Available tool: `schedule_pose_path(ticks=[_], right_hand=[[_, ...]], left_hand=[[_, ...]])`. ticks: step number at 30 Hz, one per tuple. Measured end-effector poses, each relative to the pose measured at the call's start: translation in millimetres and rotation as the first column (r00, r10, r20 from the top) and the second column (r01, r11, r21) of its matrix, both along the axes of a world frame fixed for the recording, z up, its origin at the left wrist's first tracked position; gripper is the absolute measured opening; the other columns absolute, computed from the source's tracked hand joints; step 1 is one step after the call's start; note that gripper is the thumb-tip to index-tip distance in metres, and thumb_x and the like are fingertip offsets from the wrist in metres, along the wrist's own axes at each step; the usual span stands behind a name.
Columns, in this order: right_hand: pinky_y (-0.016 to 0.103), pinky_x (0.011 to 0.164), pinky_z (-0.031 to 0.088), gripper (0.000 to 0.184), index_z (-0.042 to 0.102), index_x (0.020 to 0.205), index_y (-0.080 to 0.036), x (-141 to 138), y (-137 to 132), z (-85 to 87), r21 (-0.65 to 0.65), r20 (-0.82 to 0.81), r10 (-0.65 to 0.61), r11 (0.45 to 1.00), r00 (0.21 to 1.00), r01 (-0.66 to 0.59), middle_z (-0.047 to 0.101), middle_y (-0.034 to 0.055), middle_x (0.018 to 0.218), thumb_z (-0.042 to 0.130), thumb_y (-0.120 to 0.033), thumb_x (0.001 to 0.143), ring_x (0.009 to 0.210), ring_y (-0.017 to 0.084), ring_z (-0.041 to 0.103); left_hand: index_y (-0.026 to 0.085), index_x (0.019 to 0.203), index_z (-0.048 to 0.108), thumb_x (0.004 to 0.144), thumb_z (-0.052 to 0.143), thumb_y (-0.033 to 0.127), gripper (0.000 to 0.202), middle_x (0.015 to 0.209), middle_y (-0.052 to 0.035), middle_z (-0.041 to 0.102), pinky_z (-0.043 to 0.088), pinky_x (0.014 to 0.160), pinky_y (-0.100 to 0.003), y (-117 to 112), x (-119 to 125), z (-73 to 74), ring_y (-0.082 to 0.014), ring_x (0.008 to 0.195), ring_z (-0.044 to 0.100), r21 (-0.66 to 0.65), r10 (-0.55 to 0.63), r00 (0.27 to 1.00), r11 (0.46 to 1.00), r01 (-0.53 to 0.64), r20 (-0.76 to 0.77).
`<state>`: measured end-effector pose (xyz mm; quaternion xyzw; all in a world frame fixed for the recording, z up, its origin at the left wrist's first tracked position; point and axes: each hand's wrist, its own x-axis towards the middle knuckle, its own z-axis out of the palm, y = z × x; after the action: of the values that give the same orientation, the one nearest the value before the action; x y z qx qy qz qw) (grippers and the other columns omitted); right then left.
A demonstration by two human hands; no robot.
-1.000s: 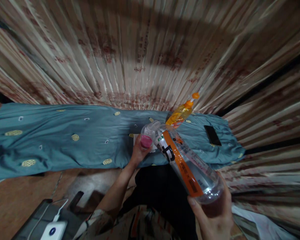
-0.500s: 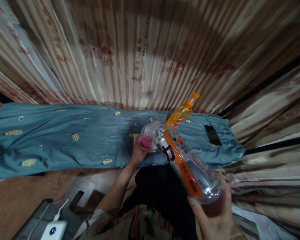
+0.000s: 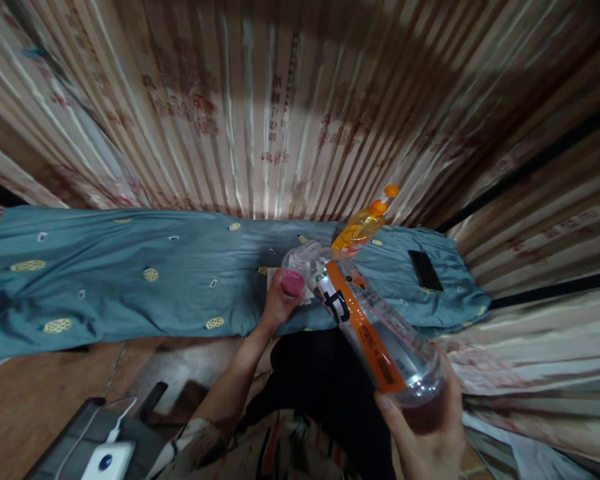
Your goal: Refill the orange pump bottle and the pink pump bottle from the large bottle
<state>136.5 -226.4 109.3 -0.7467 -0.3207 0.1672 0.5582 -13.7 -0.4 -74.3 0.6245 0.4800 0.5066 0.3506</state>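
My right hand [image 3: 425, 433] grips the base of a large clear plastic bottle [image 3: 375, 327] with an orange label, tilted so that its mouth meets a small clear cup. My left hand [image 3: 277, 303] is wrapped round that cup [image 3: 294, 273], which holds pink liquid and sits over the edge of a surface covered in teal cloth [image 3: 130, 280]. Behind the cup stands a yellow-orange bottle [image 3: 363, 227] with an orange cap.
A black phone [image 3: 425, 270] lies on the teal cloth at the right. A striped curtain [image 3: 280, 107] hangs behind. At the lower left, on the brown floor, is a white power bank [image 3: 105, 461] with a cable on a dark object.
Both hands, the bottle and the cup stay in place. Only the curtain folds behind have shifted.
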Motion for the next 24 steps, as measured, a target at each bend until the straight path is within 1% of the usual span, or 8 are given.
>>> schedule_pose_path(ticks=[2,4,7,12,14,17,21,24], right_hand=[[0.059,0.111,0.050,0.113,0.039,0.161,-0.020,2.1,-0.9,-2.4,-0.002,-0.003,0.008,1.000,1.000,-0.008,0.053,0.0213,0.154,0.091,-0.054,0.067,0.137,0.041,0.056],[0.060,0.112,0.049,0.114,0.036,0.163,-0.020,5.4,-1.9,-6.0,-0.012,-0.020,0.014,1.000,1.000,-0.014,0.050,0.0222,0.158,0.090,-0.054,0.069,0.141,0.042,0.054],[0.063,0.112,0.048,0.120,0.037,0.162,-0.016,9.4,-2.6,-10.1,-0.006,-0.023,0.014,1.000,1.000,-0.014,0.049,0.0255,0.158,0.094,-0.054,0.063,0.140,0.046,0.054],[0.067,0.113,0.045,0.119,0.036,0.162,-0.012,5.1,-0.1,-5.1,0.013,-0.041,0.005,1.000,0.999,-0.005,0.047,0.0288,0.159,0.092,-0.052,0.065,0.142,0.048,0.051],[0.069,0.116,0.041,0.120,0.036,0.162,-0.012,1.4,1.2,-0.7,0.006,-0.050,0.001,1.000,0.999,-0.001,0.048,0.0283,0.158,0.092,-0.054,0.065,0.142,0.048,0.050],[0.066,0.121,0.035,0.115,0.038,0.161,-0.015,-1.9,2.1,2.8,0.000,-0.044,0.004,1.000,0.999,-0.004,0.048,0.0249,0.159,0.090,-0.053,0.067,0.144,0.045,0.050],[0.063,0.120,0.040,0.114,0.035,0.163,-0.017,-2.1,1.5,0.4,0.015,-0.064,0.025,1.000,0.998,-0.024,0.045,0.0241,0.162,0.090,-0.051,0.070,0.147,0.045,0.048],[0.064,0.121,0.038,0.116,0.033,0.164,-0.017,-1.8,1.3,-1.9,0.012,-0.076,0.018,1.000,0.997,-0.017,0.045,0.0244,0.163,0.090,-0.053,0.070,0.148,0.045,0.048]], left_hand=[[0.020,0.141,0.054,0.071,0.090,0.035,0.080,0.141,-0.0162,0.066,0.052,0.114,-0.055,-0.2,0.2,1.1,-0.0364,0.131,0.065,-0.006,0.002,1.000,1.000,-0.002,-0.003],[0.020,0.140,0.054,0.070,0.091,0.035,0.081,0.141,-0.0158,0.066,0.053,0.114,-0.055,-0.1,0.2,0.8,-0.0363,0.131,0.065,-0.011,0.005,1.000,1.000,-0.006,-0.008],[0.021,0.139,0.054,0.069,0.092,0.034,0.081,0.140,-0.0158,0.066,0.053,0.113,-0.056,0.5,0.1,-1.3,-0.0364,0.130,0.066,-0.004,0.009,1.000,1.000,-0.009,-0.010],[0.020,0.138,0.055,0.070,0.091,0.035,0.078,0.139,-0.0165,0.066,0.052,0.113,-0.056,1.1,-0.2,-4.7,-0.0367,0.132,0.064,-0.007,0.009,1.000,1.000,-0.010,-0.012],[0.020,0.138,0.055,0.069,0.091,0.037,0.079,0.139,-0.0167,0.066,0.052,0.113,-0.057,1.0,-0.6,-6.1,-0.0370,0.132,0.064,-0.012,0.012,1.000,1.000,-0.012,-0.009],[0.021,0.138,0.054,0.069,0.091,0.037,0.080,0.139,-0.0160,0.066,0.052,0.113,-0.057,0.9,-1.1,-8.2,-0.0372,0.133,0.064,-0.011,0.008,1.000,1.000,-0.008,-0.006],[0.020,0.138,0.054,0.069,0.090,0.037,0.079,0.139,-0.0171,0.065,0.052,0.113,-0.057,1.2,-0.3,-9.9,-0.0377,0.133,0.064,-0.005,0.019,1.000,1.000,-0.019,-0.003],[0.019,0.138,0.054,0.069,0.090,0.037,0.079,0.140,-0.0171,0.065,0.052,0.113,-0.057,1.5,0.2,-9.8,-0.0374,0.132,0.064,0.002,0.026,1.000,1.000,-0.026,0.001]])
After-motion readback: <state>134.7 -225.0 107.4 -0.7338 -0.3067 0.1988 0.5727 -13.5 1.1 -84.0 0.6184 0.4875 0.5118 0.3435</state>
